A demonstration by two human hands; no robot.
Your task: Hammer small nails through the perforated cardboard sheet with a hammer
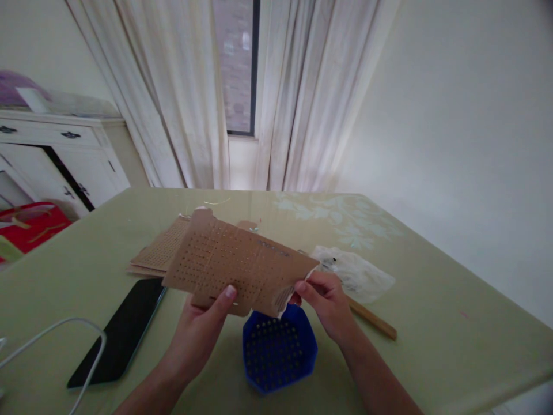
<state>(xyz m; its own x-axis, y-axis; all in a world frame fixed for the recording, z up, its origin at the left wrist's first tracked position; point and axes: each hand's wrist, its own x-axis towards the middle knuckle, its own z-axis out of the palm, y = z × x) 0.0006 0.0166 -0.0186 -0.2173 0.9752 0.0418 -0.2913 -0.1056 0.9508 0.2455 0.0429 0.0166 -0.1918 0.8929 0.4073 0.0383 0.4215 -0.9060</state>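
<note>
A brown sheet of cardboard (233, 253) with rows of small holes is held up over the table between both hands. My left hand (203, 328) grips its lower edge, thumb on the front face. My right hand (326, 300) pinches the torn, ragged right edge between thumb and fingers. Just below the sheet stands a blue octagonal basket (280, 346) with a perforated bottom. Behind the sheet to the left lies a stack of similar perforated cardboard (158, 248), partly hidden.
A dark tablet-like slab (123, 331) and a white cable (93, 369) lie at left. Right of the basket are a wooden stick (374, 320) and a crumpled clear plastic bag (354, 271). All rest on a pale green table (432, 323). A red bag (37, 225) is beyond its left edge.
</note>
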